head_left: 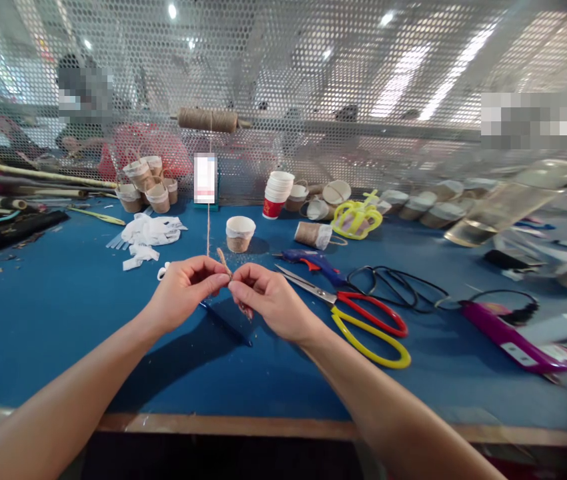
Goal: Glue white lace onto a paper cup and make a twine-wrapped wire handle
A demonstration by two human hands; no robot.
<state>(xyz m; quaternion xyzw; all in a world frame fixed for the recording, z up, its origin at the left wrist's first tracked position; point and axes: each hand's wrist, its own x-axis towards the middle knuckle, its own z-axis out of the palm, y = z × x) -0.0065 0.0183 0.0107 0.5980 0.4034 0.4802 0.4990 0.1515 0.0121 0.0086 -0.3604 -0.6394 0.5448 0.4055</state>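
My left hand (186,288) and my right hand (266,299) meet above the blue table (63,313), fingers pinched together on a strand of brown twine (223,260). The twine (208,227) runs straight up from my left fingers to a spool (208,120) mounted on the mesh screen. A short frayed end sticks up between the two hands. Just behind them stands a paper cup wrapped in twine (239,234).
Red and yellow handled scissors (363,320) lie right of my right hand, with a blue glue gun (313,262) and black cable (393,283) behind. Stacked cups (277,194), a yellow crown (357,217), white scraps (148,233) and a purple tool (518,340) are about. A person sits behind the mesh.
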